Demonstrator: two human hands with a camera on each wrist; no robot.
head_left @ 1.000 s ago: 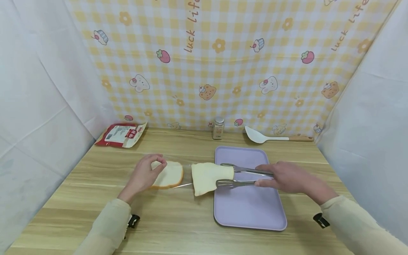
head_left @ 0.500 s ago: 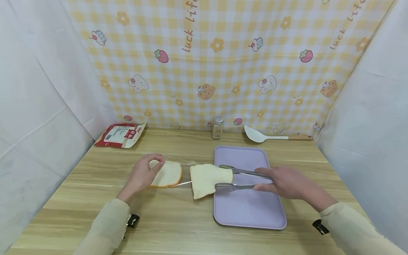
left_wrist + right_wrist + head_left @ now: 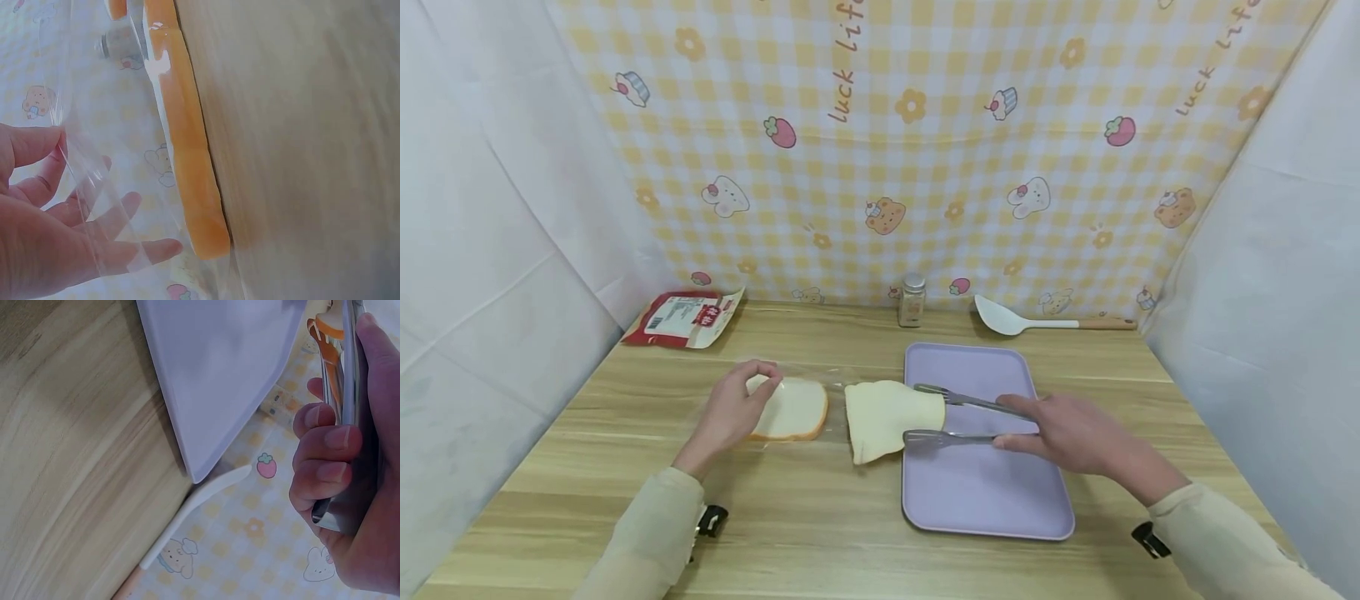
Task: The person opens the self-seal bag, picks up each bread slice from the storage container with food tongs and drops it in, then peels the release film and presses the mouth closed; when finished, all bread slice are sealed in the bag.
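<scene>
My left hand pinches the edge of a clear plastic bag between thumb and index finger, the other fingers spread behind the film. In the bag lies a bread slice with an orange-brown crust, partly covered by that hand. My right hand grips metal tongs, fingers curled round the handles in the right wrist view. Between the tong tips a second bread slice is squeezed at its right end, bent and flaring toward the bag. It hangs over the left edge of the lilac tray.
A red and white food packet lies at the back left. A small capped jar stands at the back middle. To its right, a white spatula with a wooden handle lies along the patterned cloth backdrop.
My left hand has shifted slightly left with the bag edge still pinched. The tong-held slice dipped at its near corner and rose a little again. The right hand barely moved.
</scene>
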